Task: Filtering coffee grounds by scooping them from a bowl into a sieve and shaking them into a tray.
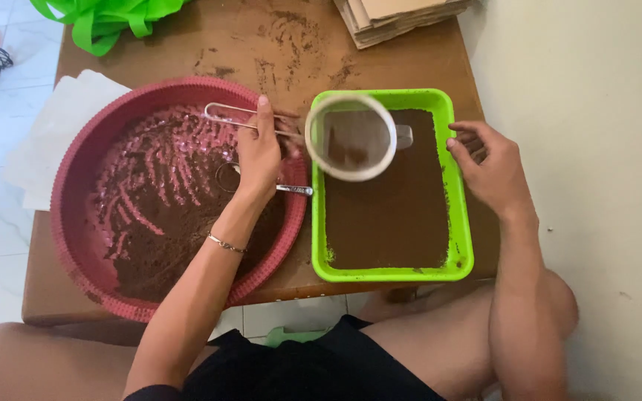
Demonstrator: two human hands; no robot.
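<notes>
My left hand (259, 152) grips the wire handle of a round mesh sieve (351, 137). The sieve hangs over the far left corner of a bright green rectangular tray (461, 223) filled with a flat layer of brown powder; a little powder shows in the mesh. My right hand (492, 167) rests on the tray's right rim with fingers curled over the edge. A large red round basin (68, 223) to the left holds more brown powder, streaked with finger marks. A metal spoon (291, 189) lies across the basin's right rim, under my left hand.
Everything sits on a low brown wooden table (276, 44) dusted with powder. A green bag (105, 18) lies at the far left, stacked cardboard (395, 16) at the far right, white paper (53, 126) under the basin. My bare knees are below the table.
</notes>
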